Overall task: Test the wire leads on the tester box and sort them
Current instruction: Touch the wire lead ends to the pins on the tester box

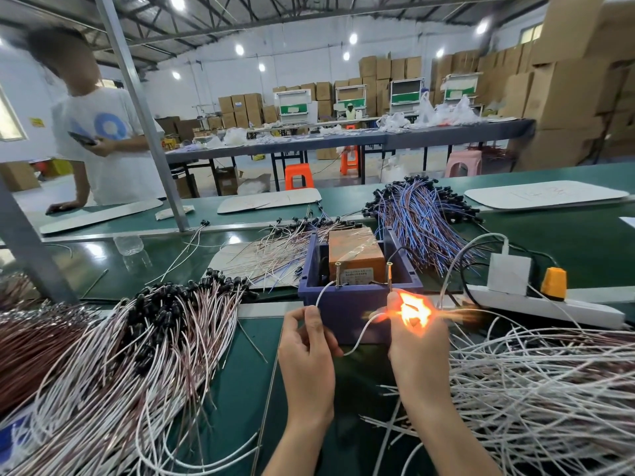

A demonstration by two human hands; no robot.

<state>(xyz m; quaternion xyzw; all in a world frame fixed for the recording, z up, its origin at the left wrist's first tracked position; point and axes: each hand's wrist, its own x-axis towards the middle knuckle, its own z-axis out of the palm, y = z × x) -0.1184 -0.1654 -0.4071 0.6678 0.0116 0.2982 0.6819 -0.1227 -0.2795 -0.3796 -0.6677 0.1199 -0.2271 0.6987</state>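
The tester box (357,257), orange and taped, sits in a blue bin (347,304) with two upright screw contacts at its front. My left hand (307,341) pinches one end of a white wire lead (324,293) whose tip touches the left screw (338,274). My right hand (417,341) pinches the lead's other end at the right screw (390,274). A bright orange lamp glow (412,312) shines between my right fingers and hides the lamp itself.
A heap of white and brown leads with black caps (137,338) lies at left, a loose white heap (532,379) at right, blue-and-brown leads (422,221) behind. A white power strip (536,304) lies right of the bin. A person (99,132) stands across the green bench.
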